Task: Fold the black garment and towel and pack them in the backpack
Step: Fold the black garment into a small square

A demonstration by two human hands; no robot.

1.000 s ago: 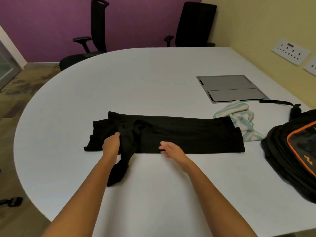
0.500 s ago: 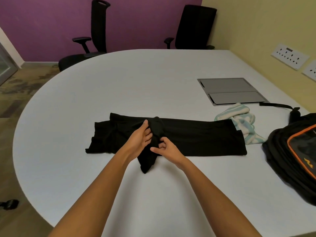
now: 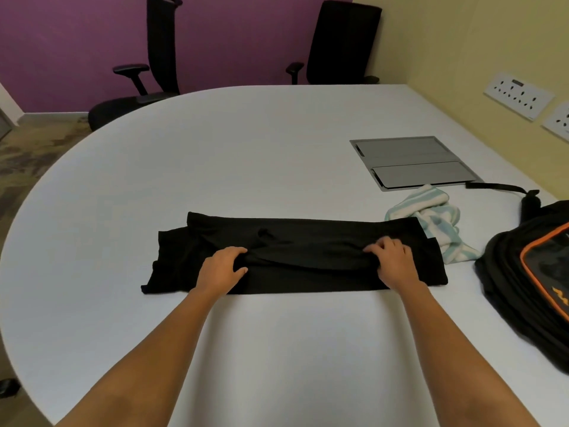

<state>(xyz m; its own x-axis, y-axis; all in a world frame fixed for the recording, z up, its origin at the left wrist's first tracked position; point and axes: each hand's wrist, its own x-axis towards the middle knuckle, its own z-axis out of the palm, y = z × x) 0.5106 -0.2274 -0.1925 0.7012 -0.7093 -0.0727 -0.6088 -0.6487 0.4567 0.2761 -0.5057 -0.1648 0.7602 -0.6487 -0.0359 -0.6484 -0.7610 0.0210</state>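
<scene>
Purple and pale yellow walls meet behind a large white rounded table (image 3: 277, 149), with two black office chairs (image 3: 341, 41) pushed up at its far edge and wall sockets (image 3: 518, 95) on the yellow side. On the table, a black garment (image 3: 308, 238) lies as a long flat band running left to right, its left end looser and stepped out in uneven layers. The left hand (image 3: 223, 268) rests on the band left of its middle, fingers curled into the cloth and pinching up a ridge of it; the right hand (image 3: 394, 261) does the same toward the right end, knuckles up, gripping the same raised fold, which runs taut between the two hands. What the fingertips hold underneath is hidden by the black cloth, and folds in it are hard to read against one another. Just beyond the garment's right end a crumpled white and pale-blue striped towel (image 3: 437, 217) lies on the table, its near edge tucked behind the black cloth, so whether they touch cannot be told. Further right sits a black backpack (image 3: 508, 272) with orange trim, cut off by the frame edge, so whether it is open is unclear; a black strap (image 3: 492, 187) trails from it toward a grey panel (image 3: 409, 160) set flush in the tabletop. Both forearms enter from the bottom edge, bare.
</scene>
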